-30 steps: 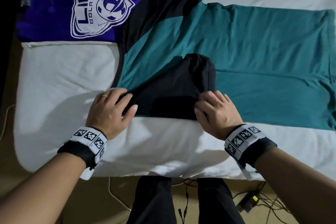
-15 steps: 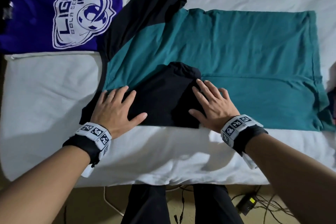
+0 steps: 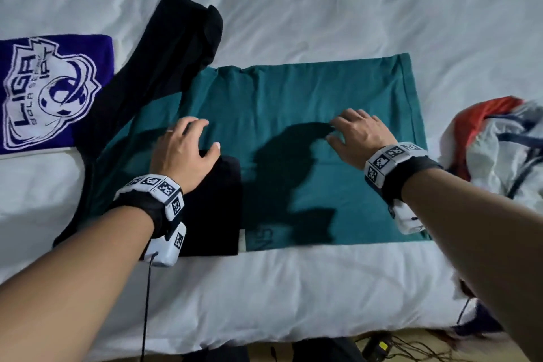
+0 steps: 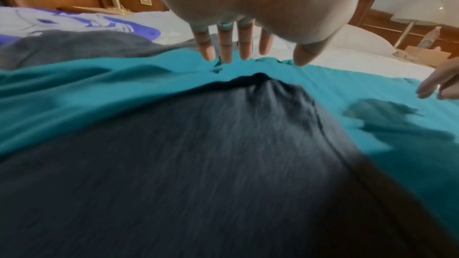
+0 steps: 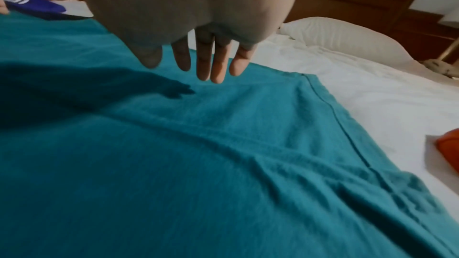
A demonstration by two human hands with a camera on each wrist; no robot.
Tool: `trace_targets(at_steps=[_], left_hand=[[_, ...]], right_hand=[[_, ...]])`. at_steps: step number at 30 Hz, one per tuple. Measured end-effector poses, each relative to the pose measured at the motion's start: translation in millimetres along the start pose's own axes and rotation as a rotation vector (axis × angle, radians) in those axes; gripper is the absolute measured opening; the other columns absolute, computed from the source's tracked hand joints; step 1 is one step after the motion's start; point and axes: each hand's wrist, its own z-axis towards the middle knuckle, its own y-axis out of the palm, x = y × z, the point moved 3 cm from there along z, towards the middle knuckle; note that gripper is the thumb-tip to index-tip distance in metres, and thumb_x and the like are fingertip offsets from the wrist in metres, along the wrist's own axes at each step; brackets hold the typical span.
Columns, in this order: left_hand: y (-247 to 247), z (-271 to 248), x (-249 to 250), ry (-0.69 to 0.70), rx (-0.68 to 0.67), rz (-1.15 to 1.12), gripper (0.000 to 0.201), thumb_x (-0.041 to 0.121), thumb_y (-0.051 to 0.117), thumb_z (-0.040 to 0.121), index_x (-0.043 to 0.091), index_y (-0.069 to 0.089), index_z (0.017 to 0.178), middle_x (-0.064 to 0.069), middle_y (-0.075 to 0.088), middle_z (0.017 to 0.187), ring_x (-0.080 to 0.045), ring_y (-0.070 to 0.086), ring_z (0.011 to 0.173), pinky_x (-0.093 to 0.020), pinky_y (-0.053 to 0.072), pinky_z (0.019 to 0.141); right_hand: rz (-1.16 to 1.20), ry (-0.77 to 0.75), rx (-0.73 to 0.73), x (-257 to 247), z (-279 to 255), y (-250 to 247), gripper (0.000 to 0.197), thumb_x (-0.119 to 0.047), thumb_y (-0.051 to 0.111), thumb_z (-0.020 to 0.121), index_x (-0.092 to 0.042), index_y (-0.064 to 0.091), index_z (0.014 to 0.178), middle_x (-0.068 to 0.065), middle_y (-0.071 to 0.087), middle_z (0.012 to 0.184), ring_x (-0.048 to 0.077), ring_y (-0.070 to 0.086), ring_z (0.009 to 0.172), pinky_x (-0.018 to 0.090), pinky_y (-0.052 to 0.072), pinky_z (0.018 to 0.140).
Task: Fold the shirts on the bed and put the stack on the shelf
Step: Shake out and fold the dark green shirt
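- I am standing at the white bed (image 3: 293, 288), and its sheet is lying wrinkled under all the clothes.
- The teal shirt (image 3: 293, 97) is lying flat across the middle of the bed, with its hem toward my right side.
- One black sleeve (image 3: 182, 47) of this shirt is stretching out away from me on the sheet, and the other black sleeve (image 3: 214, 209) is lying folded over the teal body, near the edge closest to me.
- A folded purple shirt (image 3: 53, 91) with a white printed logo is lying at the far left, just beside the stretched sleeve.
- A crumpled white, red and navy garment (image 3: 499, 150) is lying at the right, a little apart from the hem of the teal shirt.
- My left hand (image 3: 183, 153) is hovering over the folded sleeve with the fingers spread and relaxed, gripping nothing; in the left wrist view the fingertips (image 4: 226, 54) are reaching just past the sleeve end, over the teal cloth.
- My right hand (image 3: 360, 137) is also loose and is holding nothing, with the fingers pointing down over the teal body; I cannot tell if the tips are touching the cloth.
- Some dark cables (image 3: 396, 347) are lying on the floor below the bed edge.
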Motion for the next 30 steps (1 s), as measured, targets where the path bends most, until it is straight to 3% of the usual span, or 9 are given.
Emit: trace_targets(at_steps=[5, 9, 11, 14, 19, 23, 26, 30], left_hand=[[-18, 47, 25, 0.07, -0.053, 0.071, 0.04, 0.028, 0.058, 0.087, 0.01, 0.062, 0.122, -0.009, 0.064, 0.128, -0.039, 0.061, 0.107, -0.049, 0.05, 0.089], [-19, 89, 28, 0.051, -0.075, 0.085, 0.041, 0.013, 0.061, 0.09, 0.012, 0.056, 0.131, -0.007, 0.059, 0.138, -0.039, 0.055, 0.119, -0.05, 0.045, 0.097], [-14, 105, 30, 0.063, -0.09, 0.08, 0.045, 0.012, 0.06, 0.091, 0.016, 0.053, 0.135, -0.001, 0.051, 0.149, -0.035, 0.045, 0.132, -0.052, 0.04, 0.105], [1, 120, 31, 0.059, -0.168, 0.11, 0.054, 0.012, 0.056, 0.093, 0.027, 0.044, 0.143, 0.011, 0.032, 0.161, -0.025, 0.021, 0.148, -0.056, 0.022, 0.113], [21, 129, 22, -0.032, -0.219, 0.201, 0.061, 0.016, 0.046, 0.099, 0.037, 0.028, 0.153, 0.012, 0.018, 0.165, -0.025, 0.011, 0.148, -0.057, 0.016, 0.11], [19, 138, 19, -0.013, -0.175, 0.257, 0.057, 0.02, 0.045, 0.1, 0.039, 0.028, 0.151, 0.012, 0.028, 0.159, -0.031, 0.021, 0.141, -0.058, 0.02, 0.104], [15, 139, 16, -0.049, -0.098, 0.289, 0.051, 0.017, 0.052, 0.096, 0.032, 0.041, 0.144, -0.001, 0.045, 0.142, -0.036, 0.032, 0.126, -0.06, 0.023, 0.099], [3, 134, 11, -0.048, -0.05, 0.355, 0.023, 0.012, 0.058, 0.092, 0.021, 0.065, 0.112, -0.006, 0.049, 0.116, -0.037, 0.034, 0.115, -0.061, 0.025, 0.096]], right_hand=[[0.009, 0.048, -0.112, 38, 28, -22, 0.03, -0.027, 0.048, 0.095, -0.017, 0.062, 0.119, 0.006, 0.06, 0.116, 0.029, 0.053, 0.112, 0.041, 0.046, 0.092], [0.029, 0.078, -0.074, 67, 61, -29, 0.031, -0.018, 0.05, 0.092, -0.017, 0.059, 0.122, 0.007, 0.055, 0.119, 0.032, 0.055, 0.109, 0.043, 0.05, 0.086], [0.09, 0.106, -0.059, 80, 77, -26, 0.045, -0.01, 0.052, 0.09, -0.019, 0.051, 0.134, 0.007, 0.047, 0.134, 0.036, 0.056, 0.111, 0.044, 0.052, 0.085], [0.172, 0.141, -0.088, 102, 95, -16, 0.065, 0.001, 0.051, 0.087, -0.021, 0.036, 0.147, 0.007, 0.026, 0.155, 0.039, 0.059, 0.111, 0.044, 0.052, 0.086], [0.223, 0.106, -0.018, 126, 109, -5, 0.064, 0.002, 0.05, 0.084, -0.017, 0.041, 0.144, 0.01, 0.033, 0.148, 0.042, 0.058, 0.109, 0.048, 0.053, 0.087], [0.207, 0.124, 0.047, 139, 114, -11, 0.057, -0.005, 0.045, 0.084, -0.022, 0.042, 0.139, 0.008, 0.038, 0.143, 0.041, 0.057, 0.109, 0.052, 0.053, 0.082], [0.156, 0.18, 0.056, 143, 115, -17, 0.045, -0.007, 0.045, 0.088, -0.017, 0.052, 0.131, 0.014, 0.046, 0.127, 0.042, 0.058, 0.1, 0.051, 0.053, 0.078], [0.149, 0.231, 0.126, 155, 101, -31, 0.021, -0.004, 0.048, 0.087, -0.001, 0.062, 0.103, 0.02, 0.049, 0.112, 0.044, 0.058, 0.08, 0.048, 0.051, 0.071]])
